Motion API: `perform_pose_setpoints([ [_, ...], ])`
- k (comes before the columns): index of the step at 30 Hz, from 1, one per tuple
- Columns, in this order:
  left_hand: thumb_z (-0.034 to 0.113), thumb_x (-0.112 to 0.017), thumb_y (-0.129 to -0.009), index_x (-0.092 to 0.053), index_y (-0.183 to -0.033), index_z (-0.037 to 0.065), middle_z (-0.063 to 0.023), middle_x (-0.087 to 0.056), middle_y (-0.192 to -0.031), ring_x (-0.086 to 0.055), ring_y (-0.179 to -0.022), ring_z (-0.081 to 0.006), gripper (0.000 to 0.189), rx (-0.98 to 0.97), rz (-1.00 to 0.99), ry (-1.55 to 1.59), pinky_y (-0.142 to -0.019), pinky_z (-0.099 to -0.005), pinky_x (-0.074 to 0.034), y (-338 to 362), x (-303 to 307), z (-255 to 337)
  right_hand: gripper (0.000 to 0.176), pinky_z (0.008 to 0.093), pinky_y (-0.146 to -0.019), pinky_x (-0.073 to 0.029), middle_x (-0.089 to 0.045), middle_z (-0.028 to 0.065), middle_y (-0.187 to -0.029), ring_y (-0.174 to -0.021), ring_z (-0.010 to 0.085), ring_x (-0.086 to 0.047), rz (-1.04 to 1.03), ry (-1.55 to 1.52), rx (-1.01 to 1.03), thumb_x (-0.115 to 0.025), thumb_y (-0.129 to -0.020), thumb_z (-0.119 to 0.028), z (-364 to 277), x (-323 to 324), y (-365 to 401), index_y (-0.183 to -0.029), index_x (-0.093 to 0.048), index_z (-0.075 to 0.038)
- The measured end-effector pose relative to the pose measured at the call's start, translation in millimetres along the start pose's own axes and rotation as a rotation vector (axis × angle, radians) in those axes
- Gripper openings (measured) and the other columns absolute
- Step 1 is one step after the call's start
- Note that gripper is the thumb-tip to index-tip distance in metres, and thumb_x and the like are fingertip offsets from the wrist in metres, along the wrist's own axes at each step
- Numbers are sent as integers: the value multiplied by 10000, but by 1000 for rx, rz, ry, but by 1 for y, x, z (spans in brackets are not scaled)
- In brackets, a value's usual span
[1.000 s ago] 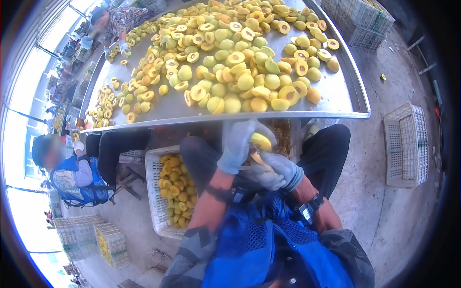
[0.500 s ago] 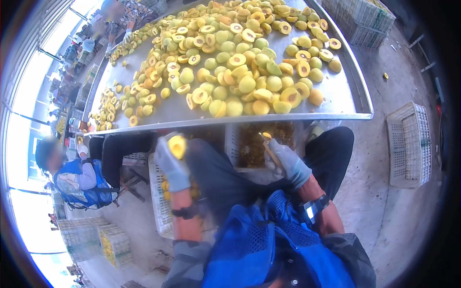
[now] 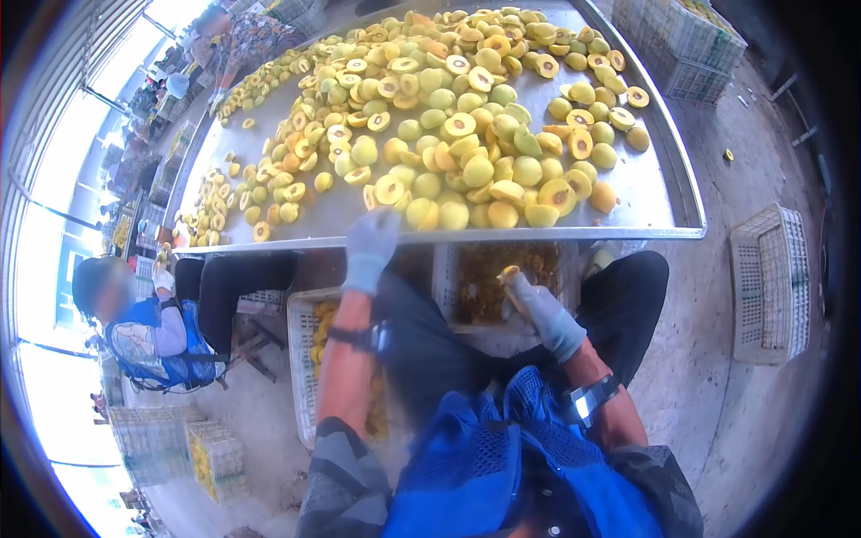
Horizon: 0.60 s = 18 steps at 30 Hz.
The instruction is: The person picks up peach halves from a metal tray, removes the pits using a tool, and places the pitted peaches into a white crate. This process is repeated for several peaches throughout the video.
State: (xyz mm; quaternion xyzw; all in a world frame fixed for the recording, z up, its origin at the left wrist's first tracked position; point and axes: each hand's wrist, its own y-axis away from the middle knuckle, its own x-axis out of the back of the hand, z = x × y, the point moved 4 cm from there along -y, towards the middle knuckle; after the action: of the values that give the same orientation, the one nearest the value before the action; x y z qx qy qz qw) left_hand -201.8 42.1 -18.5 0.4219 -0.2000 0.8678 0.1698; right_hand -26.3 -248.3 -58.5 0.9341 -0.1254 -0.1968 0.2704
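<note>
Yellow-green halved stone fruit point(image 3: 453, 134), many with a brown centre, lie heaped on a metal table point(image 3: 296, 211) with a raised rim. My left hand point(image 3: 372, 247), in a pale glove, is at the near rim, its fingertips by the closest fruit. Motion blur hides its fingers and whether anything is in them. Lower right, my gloved right hand point(image 3: 549, 318) is closed around a slim brown-handled tool point(image 3: 513, 303). A small yellow-orange piece point(image 3: 509, 271) shows at its upper end.
Below the table are a white crate point(image 3: 303, 359) with yellow fruit and another crate point(image 3: 443, 278) with brownish bits. A white basket point(image 3: 769, 287) stands on the right floor. One person point(image 3: 148, 327) sits at left; another point(image 3: 238, 45) works at the table's far side.
My left hand has moved up and right from above the left crate to the table rim; the fruit half seen in it is no longer visible. My right hand still grips the tool.
</note>
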Motion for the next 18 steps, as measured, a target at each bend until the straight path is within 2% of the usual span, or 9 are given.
perform_pose_setpoints([
  [2,481,-602,-932,-749,-1151,107,-200,-731,-1130,-674,-1063,-437,457,123,-194,-168,-946,-472,-529,-28,-35,6,745,203,-389,-283,-460,-10,-563,-443,50,-420,-145,-190,-48,-442,-1001,-720,3,1,6,-908,-673,-18],
  [5,533,-573,-930,-745,-1157,115,-205,-707,-1199,-655,-1118,-423,506,76,-312,-260,-969,-458,-520,-43,-67,13,741,208,-373,-305,-481,-1,-601,-428,56,-406,-177,-200,-99,-421,-1013,-708,0,3,8,-1028,-666,-9],
  [8,520,-645,-898,-741,-1180,94,-196,-703,-1224,-659,-1134,-393,520,52,-343,-152,-972,-428,-514,-45,-64,15,693,226,-369,-302,-528,11,-695,-440,61,-386,-178,-36,68,-405,-1047,-655,6,7,1,-1068,-654,-8],
  [11,477,-697,-882,-730,-1197,55,-194,-718,-1194,-680,-1098,-358,527,48,-320,-37,-952,-410,-527,-44,-57,4,626,223,-374,-321,-567,26,-770,-449,52,-398,-347,-348,-52,-413,-1068,-600,3,-4,5,-1148,-623,-16],
  [13,454,-694,-896,-722,-1208,42,-188,-724,-1185,-692,-1078,-329,518,1,-225,-27,-939,-403,-538,-40,-56,-12,598,223,-373,-329,-578,31,-785,-452,57,-418,-489,-461,8,-432,-1068,-585,13,-1,3,-1181,-600,-22],
  [14,444,-686,-914,-699,-1244,48,-163,-730,-1157,-697,-1064,-318,516,32,-148,125,-919,-402,-546,-45,-57,-21,586,223,-373,-333,-583,33,-792,-453,59,-428,-557,-518,48,-441,-1068,-577,14,1,1,-1198,-589,-25],
  [16,423,-671,-951,-654,-1317,59,-113,-743,-1102,-707,-1036,-294,516,115,-5,435,-877,-399,-561,-39,-55,-24,554,220,-376,-341,-590,29,-793,-465,61,-453,-446,-438,28,-447,-1073,-557,11,6,1,-1184,-594,-34],
  [17,396,-645,-968,-623,-1347,59,-120,-727,-1128,-702,-1044,-291,508,146,-57,731,-870,-405,-566,-28,-58,-27,539,219,-377,-344,-594,27,-794,-471,61,-465,-391,-401,13,-451,-1076,-547,10,5,3,-1176,-596,-38],
  [18,369,-620,-985,-593,-1376,58,-127,-711,-1154,-697,-1052,-288,501,174,-103,1027,-863,-411,-570,-11,-36,12,519,217,-389,-357,-589,21,-778,-480,63,-476,-335,-326,61,-458,-1077,-535,6,4,6,-1173,-598,-44],
])
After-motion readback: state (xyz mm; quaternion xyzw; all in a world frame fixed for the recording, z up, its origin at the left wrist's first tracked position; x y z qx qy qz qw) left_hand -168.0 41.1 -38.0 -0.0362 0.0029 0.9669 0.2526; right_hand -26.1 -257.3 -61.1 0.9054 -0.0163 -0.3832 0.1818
